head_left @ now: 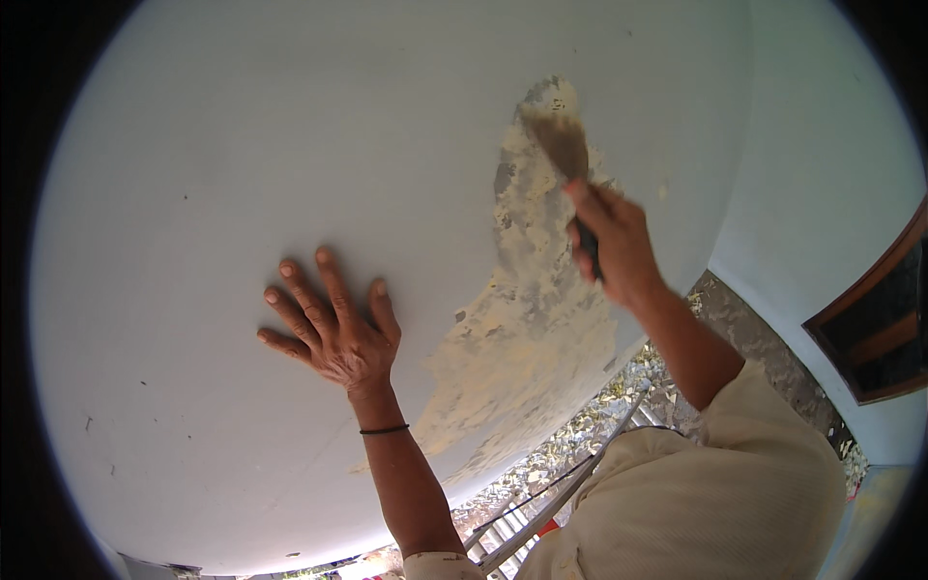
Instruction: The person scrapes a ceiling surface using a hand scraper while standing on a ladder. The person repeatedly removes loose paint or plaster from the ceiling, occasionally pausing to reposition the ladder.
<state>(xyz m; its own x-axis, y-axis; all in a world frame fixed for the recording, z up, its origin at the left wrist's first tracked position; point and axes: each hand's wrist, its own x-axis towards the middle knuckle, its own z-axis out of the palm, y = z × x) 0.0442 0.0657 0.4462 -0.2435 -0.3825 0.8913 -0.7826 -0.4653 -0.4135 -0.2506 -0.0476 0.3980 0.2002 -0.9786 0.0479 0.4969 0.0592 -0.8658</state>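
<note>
My left hand [338, 333] lies flat with spread fingers against a pale painted wall [242, 174], holding nothing. In my right hand [619, 237] is a paint scraper [565, 145] with a dark handle and a wide metal blade. The blade, a little blurred, is over the upper part of a bare patch [541, 280], where the paint is gone and yellowish and grey plaster shows. That patch runs from above the scraper down toward the lower middle. I cannot tell whether the blade's edge touches the wall.
A ladder [541, 512] stands below me, beside the wall's lower edge. Pale flakes [619, 391] litter the ground beneath. Another pale wall [822, 164] meets this one at the right, with a brown wooden frame [870, 309] around dark panels.
</note>
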